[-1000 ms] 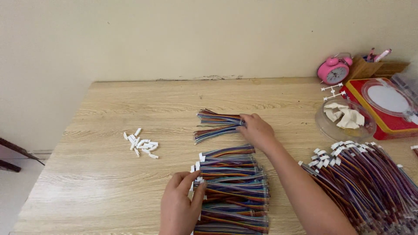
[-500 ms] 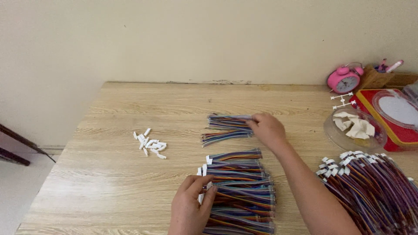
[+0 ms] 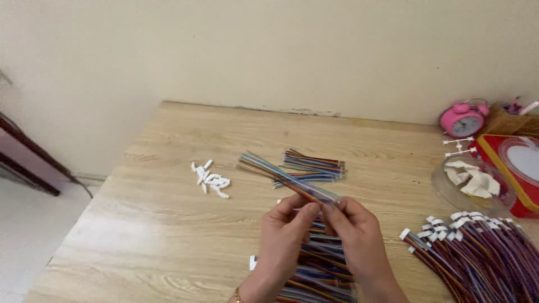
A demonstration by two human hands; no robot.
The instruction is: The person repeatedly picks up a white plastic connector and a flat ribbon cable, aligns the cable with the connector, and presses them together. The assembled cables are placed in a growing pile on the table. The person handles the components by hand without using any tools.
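Both hands are raised together over the wooden table (image 3: pixel 168 247). My left hand (image 3: pixel 283 238) and my right hand (image 3: pixel 356 235) pinch one end of a multicoloured ribbon cable (image 3: pixel 281 177), which slants up to the left. Under my hands lies a stack of the same flat cables (image 3: pixel 320 269). Another small bundle of cables (image 3: pixel 311 165) rests on the table farther back, apart from my hands.
A little heap of white connector pieces (image 3: pixel 209 179) lies to the left. At the right lie a large pile of dark cables with white ends (image 3: pixel 483 252), a clear dish of white pieces (image 3: pixel 474 182), a red box (image 3: pixel 522 168) and a pink alarm clock (image 3: pixel 463 119).
My right hand left the far bundle and came back to meet my left hand. Both hands now hold one cable lifted off the stack. The camera moved closer and shifted.
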